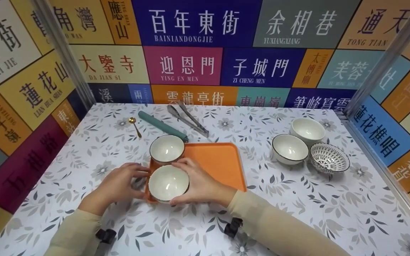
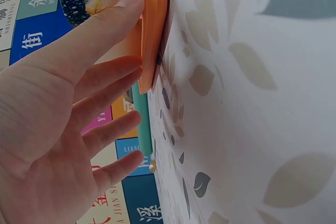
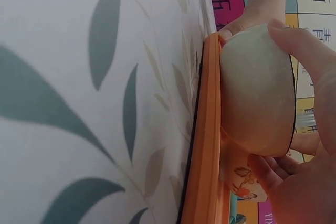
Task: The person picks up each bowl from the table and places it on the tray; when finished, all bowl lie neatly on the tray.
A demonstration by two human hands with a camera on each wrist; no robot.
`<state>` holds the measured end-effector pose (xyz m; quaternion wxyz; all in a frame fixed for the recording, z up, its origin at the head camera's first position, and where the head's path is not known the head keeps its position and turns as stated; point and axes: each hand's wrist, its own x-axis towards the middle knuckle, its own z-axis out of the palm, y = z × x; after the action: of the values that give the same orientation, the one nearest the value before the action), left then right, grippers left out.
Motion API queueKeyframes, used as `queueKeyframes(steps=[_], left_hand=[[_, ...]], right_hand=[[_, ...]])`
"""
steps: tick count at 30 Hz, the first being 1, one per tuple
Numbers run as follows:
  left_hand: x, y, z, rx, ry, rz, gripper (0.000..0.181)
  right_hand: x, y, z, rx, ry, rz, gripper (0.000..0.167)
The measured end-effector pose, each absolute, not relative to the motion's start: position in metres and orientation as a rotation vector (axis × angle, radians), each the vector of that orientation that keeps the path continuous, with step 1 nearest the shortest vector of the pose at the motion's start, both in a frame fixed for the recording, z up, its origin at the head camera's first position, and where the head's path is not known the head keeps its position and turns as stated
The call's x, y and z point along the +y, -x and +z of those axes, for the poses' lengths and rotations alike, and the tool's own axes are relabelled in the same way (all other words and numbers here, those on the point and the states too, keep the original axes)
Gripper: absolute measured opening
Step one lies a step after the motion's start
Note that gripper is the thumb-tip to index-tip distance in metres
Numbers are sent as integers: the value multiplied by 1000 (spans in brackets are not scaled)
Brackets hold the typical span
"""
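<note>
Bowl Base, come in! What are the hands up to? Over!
Right hand gripping near bowl over orange tray. Left hand spread, by tray's left edge. Far bowl close behind, could get bumped.

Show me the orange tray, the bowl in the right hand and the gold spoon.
Orange tray (image 1: 215,161): head view, its bare surface.
Held bowl (image 1: 168,183): head view, its inside.
Gold spoon (image 1: 132,120): head view, its round end.
</note>
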<state>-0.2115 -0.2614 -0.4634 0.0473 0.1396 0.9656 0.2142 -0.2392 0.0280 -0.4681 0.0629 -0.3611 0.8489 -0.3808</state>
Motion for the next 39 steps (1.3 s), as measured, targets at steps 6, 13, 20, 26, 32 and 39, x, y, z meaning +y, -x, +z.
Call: queueKeyframes(steps=[6, 13, 20, 26, 32, 39], left_hand=[[-260, 211, -463, 2936, -424, 660, 69], [-260, 211, -463, 2937, -417, 666, 69], [-261, 210, -463, 2938, -410, 670, 68], [-261, 211, -464, 2930, -394, 675, 65], [-260, 210, -465, 2927, -362, 695, 67], [-260, 209, -463, 2921, -378, 689, 67]], right_hand=[[31, 239, -466, 2583, 1110, -1099, 109], [44, 241, -461, 2636, 1182, -1080, 101], [71, 247, -458, 2589, 1114, -1173, 86], [96, 257, -457, 2639, 1020, -1202, 77], [123, 267, -457, 2662, 973, -1245, 70], [155, 278, -450, 2771, 953, -1134, 68]])
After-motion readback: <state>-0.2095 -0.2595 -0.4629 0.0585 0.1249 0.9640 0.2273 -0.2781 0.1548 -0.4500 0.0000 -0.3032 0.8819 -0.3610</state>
